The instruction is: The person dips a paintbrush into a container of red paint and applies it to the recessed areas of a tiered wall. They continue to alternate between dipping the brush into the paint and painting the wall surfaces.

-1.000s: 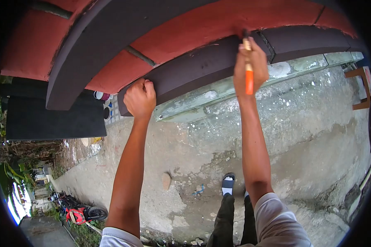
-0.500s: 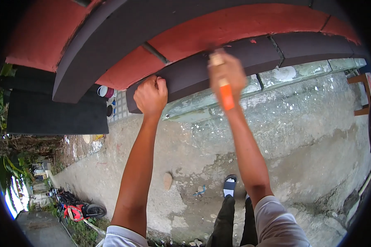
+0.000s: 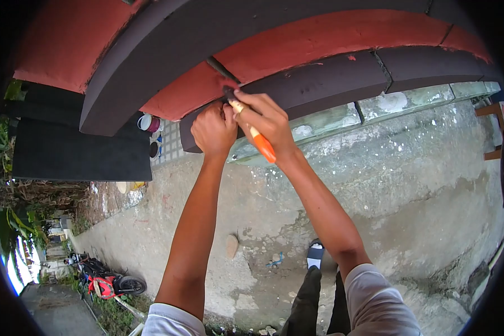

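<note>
My right hand [image 3: 267, 120] grips a paintbrush [image 3: 262, 147] with an orange-ended handle. Its dark bristles point up and left, at the border of a red wall panel [image 3: 297, 42] and a dark grey-brown ledge [image 3: 330, 78]. Close beside it, my left hand [image 3: 213, 130] is a closed fist at the left end of this ledge. Whatever its curled fingers hold, if anything, is hidden. A second dark curved band [image 3: 151, 53] runs above the red panel.
A white and purple paint bucket [image 3: 148, 122] stands on the tiles beyond the ledge's left end. Pale greenish stone blocks [image 3: 336, 120] lie below the ledge. A paint-spotted concrete floor [image 3: 375, 179] spreads underneath. A red motorcycle [image 3: 103, 284] is at lower left, wooden furniture [image 3: 491, 112] at right.
My right hand has moved left with the paintbrush, from the middle of the ledge to beside my left hand. My left hand stays at the ledge's left end. The view has shifted slightly.
</note>
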`<action>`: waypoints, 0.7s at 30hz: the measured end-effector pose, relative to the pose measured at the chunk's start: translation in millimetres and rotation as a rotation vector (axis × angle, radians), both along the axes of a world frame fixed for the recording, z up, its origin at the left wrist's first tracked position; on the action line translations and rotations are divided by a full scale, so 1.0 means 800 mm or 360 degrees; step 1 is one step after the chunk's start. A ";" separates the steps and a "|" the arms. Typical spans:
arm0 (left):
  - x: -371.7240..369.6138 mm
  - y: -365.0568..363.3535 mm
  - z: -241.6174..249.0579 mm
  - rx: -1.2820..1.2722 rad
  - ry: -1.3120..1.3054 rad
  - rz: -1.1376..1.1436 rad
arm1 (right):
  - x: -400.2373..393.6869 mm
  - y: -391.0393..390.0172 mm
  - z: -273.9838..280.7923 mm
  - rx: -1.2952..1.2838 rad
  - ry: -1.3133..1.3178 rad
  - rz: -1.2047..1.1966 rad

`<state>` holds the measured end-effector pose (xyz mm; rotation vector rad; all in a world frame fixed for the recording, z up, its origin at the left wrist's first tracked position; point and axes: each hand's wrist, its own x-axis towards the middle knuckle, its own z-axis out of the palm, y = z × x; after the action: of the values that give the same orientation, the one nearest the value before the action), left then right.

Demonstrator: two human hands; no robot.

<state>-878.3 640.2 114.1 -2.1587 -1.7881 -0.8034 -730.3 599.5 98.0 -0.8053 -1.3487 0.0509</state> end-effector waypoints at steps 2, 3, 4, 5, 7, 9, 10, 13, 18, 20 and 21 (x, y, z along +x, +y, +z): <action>0.000 0.001 0.003 -0.0004 0.0005 0.0007 | 0.014 0.013 -0.003 -0.0013 -0.0010 -0.0139; 0.001 0.001 0.004 -0.0017 -0.0009 0.0016 | 0.022 0.013 -0.005 0.0005 0.0003 -0.0285; 0.001 -0.001 0.004 -0.0038 -0.0025 0.0023 | 0.031 0.010 -0.008 -0.0033 0.0065 -0.0426; 0.001 -0.001 0.005 -0.0050 -0.0031 0.0023 | 0.036 0.007 -0.010 -0.0071 0.0122 -0.0567; 0.001 -0.001 0.003 -0.0074 -0.0055 0.0030 | 0.030 0.003 -0.013 -0.0007 0.0194 -0.0487; 0.000 0.000 0.003 -0.0038 -0.0068 0.0000 | 0.017 -0.006 -0.014 0.0066 0.0045 -0.0221; 0.001 0.000 0.003 -0.0020 -0.0074 -0.0018 | 0.006 -0.003 -0.015 0.0030 -0.0060 -0.0114; 0.002 -0.002 0.005 -0.0034 -0.0068 -0.0009 | 0.005 0.010 -0.026 -0.0027 -0.0104 -0.0233; 0.003 -0.002 0.006 -0.0067 -0.0091 0.0034 | 0.017 0.000 -0.019 -0.0108 0.0149 -0.0570; 0.003 -0.002 0.004 -0.0066 -0.0090 0.0025 | 0.005 -0.004 -0.012 0.0041 0.0171 -0.0486; 0.002 -0.002 0.005 -0.0061 -0.0087 0.0013 | -0.005 -0.006 -0.008 0.0090 0.0079 -0.0309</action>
<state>-876.9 638.4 118.1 -2.1716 -1.8524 -0.8404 -734.1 594.6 91.7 -0.8782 -1.2148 -0.1188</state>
